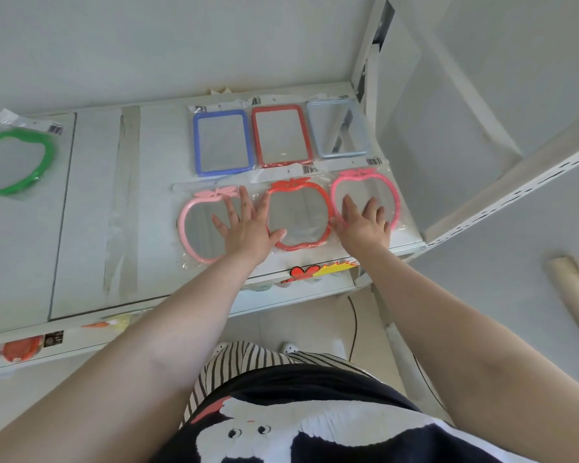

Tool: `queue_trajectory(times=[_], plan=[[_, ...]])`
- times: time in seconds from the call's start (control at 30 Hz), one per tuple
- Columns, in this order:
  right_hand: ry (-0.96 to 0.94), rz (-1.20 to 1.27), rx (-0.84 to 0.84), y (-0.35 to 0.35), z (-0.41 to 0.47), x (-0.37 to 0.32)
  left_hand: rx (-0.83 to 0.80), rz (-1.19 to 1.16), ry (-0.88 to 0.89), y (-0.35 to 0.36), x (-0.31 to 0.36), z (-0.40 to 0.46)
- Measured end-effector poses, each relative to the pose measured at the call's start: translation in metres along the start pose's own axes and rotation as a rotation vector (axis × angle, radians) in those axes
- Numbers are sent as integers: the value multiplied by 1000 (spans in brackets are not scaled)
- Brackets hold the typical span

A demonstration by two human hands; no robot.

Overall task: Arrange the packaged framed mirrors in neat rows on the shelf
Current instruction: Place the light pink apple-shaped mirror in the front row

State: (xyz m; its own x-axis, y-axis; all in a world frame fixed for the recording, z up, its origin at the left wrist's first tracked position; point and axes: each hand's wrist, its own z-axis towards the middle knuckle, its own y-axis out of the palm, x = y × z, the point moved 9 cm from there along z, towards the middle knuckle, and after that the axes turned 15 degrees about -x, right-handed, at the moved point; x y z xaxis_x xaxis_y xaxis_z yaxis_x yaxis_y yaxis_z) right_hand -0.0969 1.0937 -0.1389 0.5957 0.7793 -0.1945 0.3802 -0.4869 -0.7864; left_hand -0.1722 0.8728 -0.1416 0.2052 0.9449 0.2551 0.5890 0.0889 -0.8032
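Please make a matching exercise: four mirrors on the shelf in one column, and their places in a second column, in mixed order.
Column 1:
1. blue rectangular mirror
2. green mirror
3. red apple mirror
4. pale blue rectangular mirror

Column 2:
A. back row, right end
B. front row, middle
C. alone, far left
D. back row, left end

Pairs: 1-D, 2-C, 3-B, 4-A

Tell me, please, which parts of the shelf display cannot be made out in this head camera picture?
- Green mirror: cut off by the left edge.
- Light pink apple mirror: right side hidden under the left hand.
- Darker pink apple mirror: lower part hidden by the right hand.
- Barcode labels: too small to read.
- Lower shelf items: blurred, partly hidden by the shelf edge.
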Motion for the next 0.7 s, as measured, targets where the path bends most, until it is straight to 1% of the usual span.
queue_trajectory(times=[0.53, 0.7], plan=[[11, -61, 42, -1, 4, -1, 7, -10, -7, 2, 0, 0], [3, -54, 103, -10, -4, -6, 25, -16, 1, -1, 0, -3]])
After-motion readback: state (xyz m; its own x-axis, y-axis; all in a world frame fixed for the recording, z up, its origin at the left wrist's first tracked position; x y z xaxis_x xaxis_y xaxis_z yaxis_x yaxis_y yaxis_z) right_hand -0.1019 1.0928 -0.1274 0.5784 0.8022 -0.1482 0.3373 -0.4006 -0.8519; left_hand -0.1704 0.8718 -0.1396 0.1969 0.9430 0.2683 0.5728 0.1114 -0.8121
